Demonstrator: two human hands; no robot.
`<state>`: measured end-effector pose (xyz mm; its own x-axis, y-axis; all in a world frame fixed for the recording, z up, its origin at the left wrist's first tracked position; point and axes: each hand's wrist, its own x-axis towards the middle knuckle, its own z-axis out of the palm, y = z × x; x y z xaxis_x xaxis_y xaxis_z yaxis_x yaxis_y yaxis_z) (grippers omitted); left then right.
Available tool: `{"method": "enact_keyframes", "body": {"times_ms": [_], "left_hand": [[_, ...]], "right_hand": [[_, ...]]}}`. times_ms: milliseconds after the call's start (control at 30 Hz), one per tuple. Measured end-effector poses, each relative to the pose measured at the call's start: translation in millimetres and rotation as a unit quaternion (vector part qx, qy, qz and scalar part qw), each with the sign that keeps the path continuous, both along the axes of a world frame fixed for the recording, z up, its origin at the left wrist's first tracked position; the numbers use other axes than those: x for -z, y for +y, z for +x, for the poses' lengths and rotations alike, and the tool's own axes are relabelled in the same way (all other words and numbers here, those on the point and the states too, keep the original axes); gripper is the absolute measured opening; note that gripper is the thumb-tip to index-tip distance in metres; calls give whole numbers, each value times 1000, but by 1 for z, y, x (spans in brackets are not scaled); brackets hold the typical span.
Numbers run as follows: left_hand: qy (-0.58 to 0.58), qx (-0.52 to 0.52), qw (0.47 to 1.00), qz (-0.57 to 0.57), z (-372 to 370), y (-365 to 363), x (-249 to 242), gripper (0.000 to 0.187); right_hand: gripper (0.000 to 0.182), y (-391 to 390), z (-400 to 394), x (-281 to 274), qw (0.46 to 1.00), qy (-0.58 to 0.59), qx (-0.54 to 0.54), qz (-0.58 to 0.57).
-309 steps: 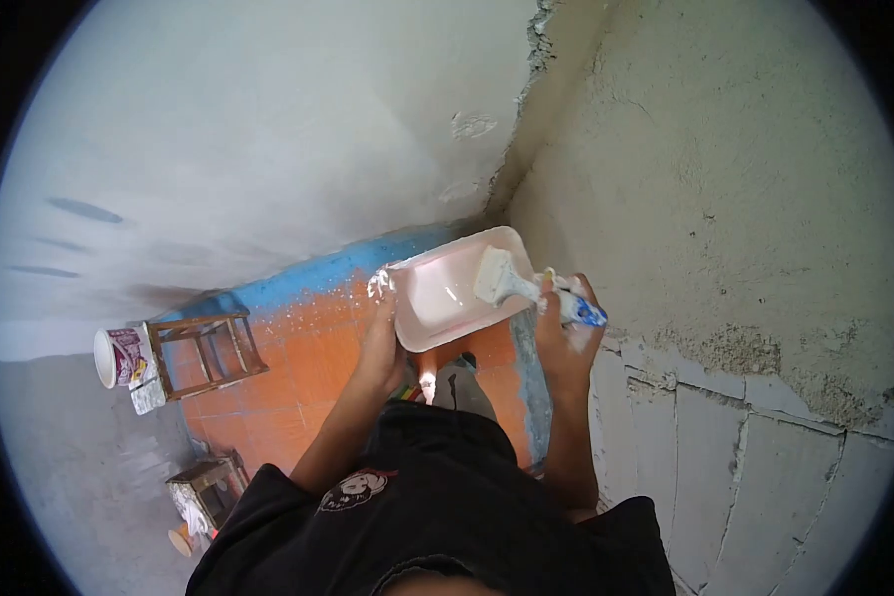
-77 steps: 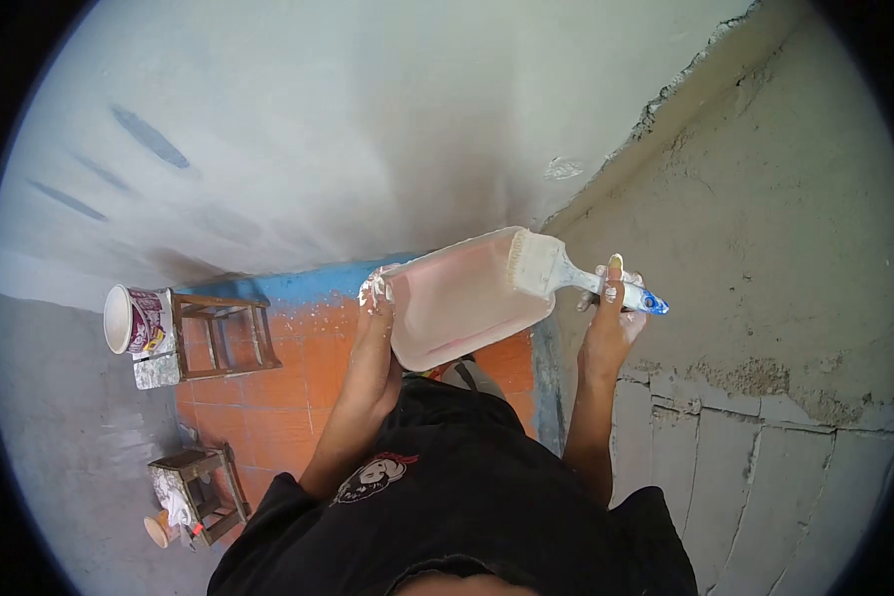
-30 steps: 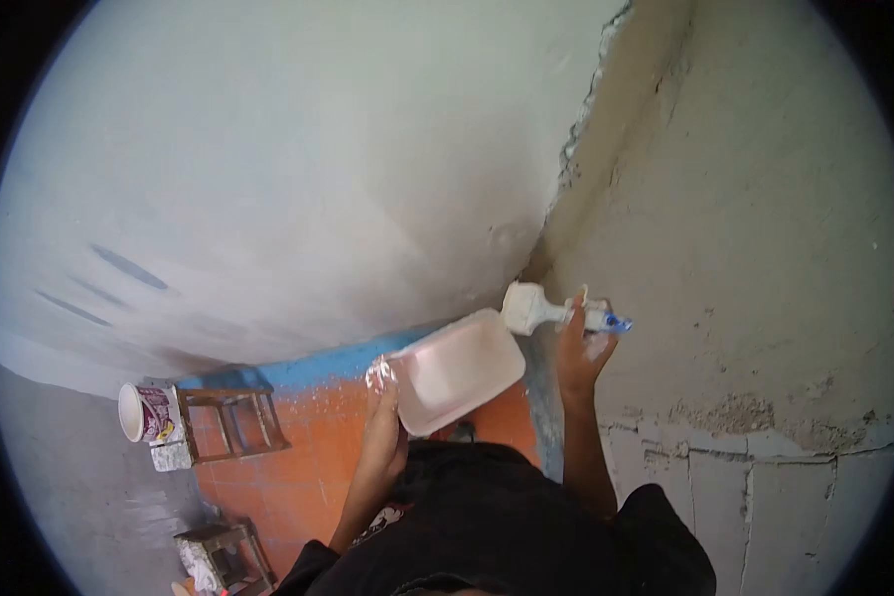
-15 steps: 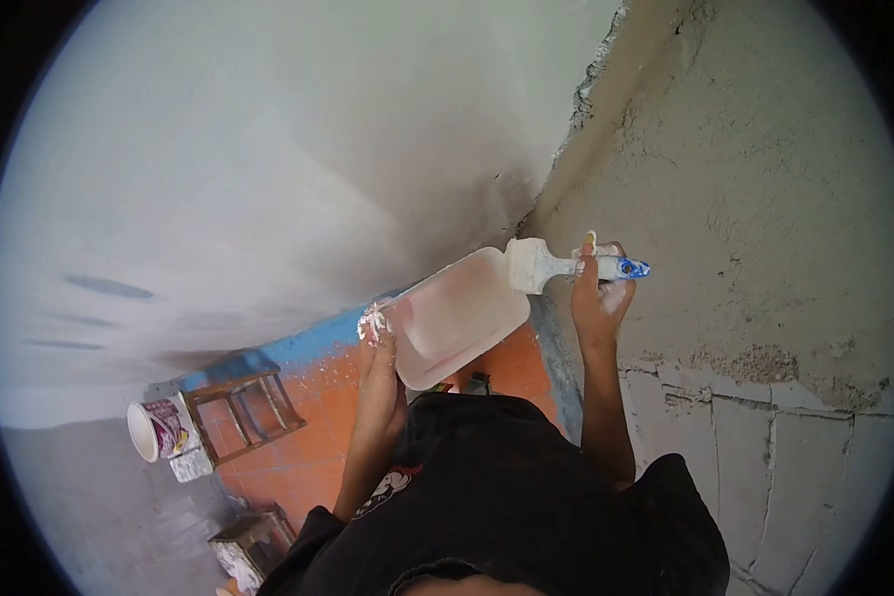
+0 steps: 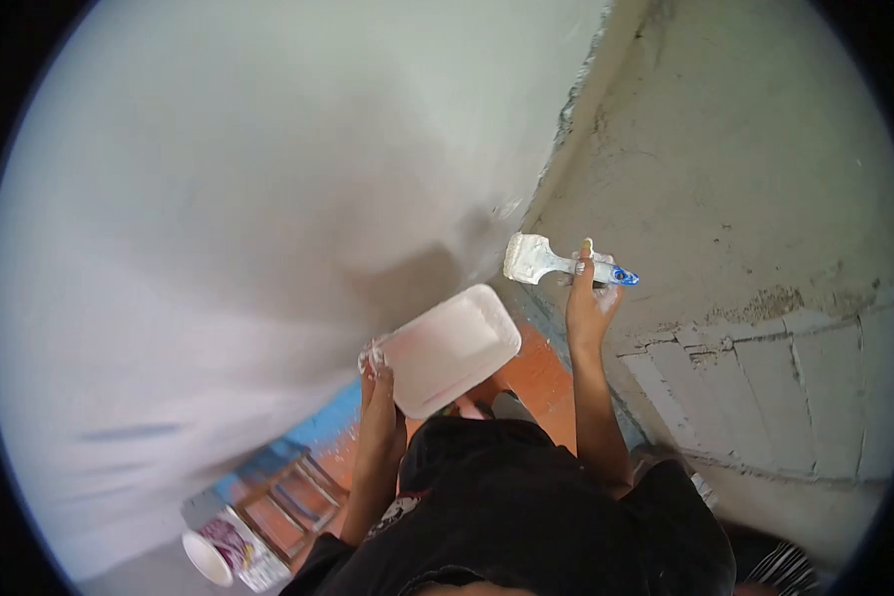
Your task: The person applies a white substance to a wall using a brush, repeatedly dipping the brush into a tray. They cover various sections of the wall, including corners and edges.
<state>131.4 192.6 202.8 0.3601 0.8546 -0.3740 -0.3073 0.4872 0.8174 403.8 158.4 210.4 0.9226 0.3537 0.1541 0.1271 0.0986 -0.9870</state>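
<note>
My left hand [image 5: 375, 377] grips the near left corner of a shallow white tray [image 5: 452, 348], with white paint on my fingertips. The tray has pale paint inside and is tilted. My right hand [image 5: 594, 283] is closed round the white and blue handle of a wide paintbrush [image 5: 531, 260]. The bristles are coated in white and point left, above the tray's far right corner and apart from it. White paint also marks my right fingers.
A smooth whitish wall [image 5: 228, 199] stands at the left, meeting a rough grey wall [image 5: 745, 179] at the right. At the lower left are a wooden ladder-like frame [image 5: 293, 507] and a paint bucket [image 5: 209, 558]. Orange floor [image 5: 541, 382] shows below.
The tray has moved down, away from the brush, which has come off its rim. The view has shifted, so the ladder-like frame and bucket appear lower and further right.
</note>
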Motion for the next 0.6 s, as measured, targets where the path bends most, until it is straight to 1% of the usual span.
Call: {"method": "enact_keyframes", "body": {"times_ms": [100, 200, 267, 333, 433, 467, 533, 600], "left_hand": [[-2, 40, 999, 16, -16, 16, 5, 46], [-17, 53, 998, -4, -26, 24, 8, 43], [-27, 57, 998, -14, -29, 27, 7, 42], [-33, 61, 997, -14, -30, 27, 4, 41], [-21, 64, 998, 0, -32, 26, 7, 44], [-18, 65, 998, 3, -32, 26, 7, 44], [-12, 62, 998, 8, -34, 26, 9, 45], [-13, 70, 997, 3, -35, 27, 10, 45]], "right_hand": [[18, 11, 10, 12, 992, 124, 32, 19], [22, 34, 25, -11, 990, 104, 28, 92], [25, 57, 34, -55, 982, 76, 22, 170], [28, 84, 49, -90, 972, 71, 16, 223], [30, 116, 54, -116, 949, 79, -9, 305], [30, 121, 58, -108, 943, 96, 1, 319], [31, 139, 67, -64, 931, 129, 18, 342], [30, 135, 71, -9, 952, 141, 51, 267]]}}
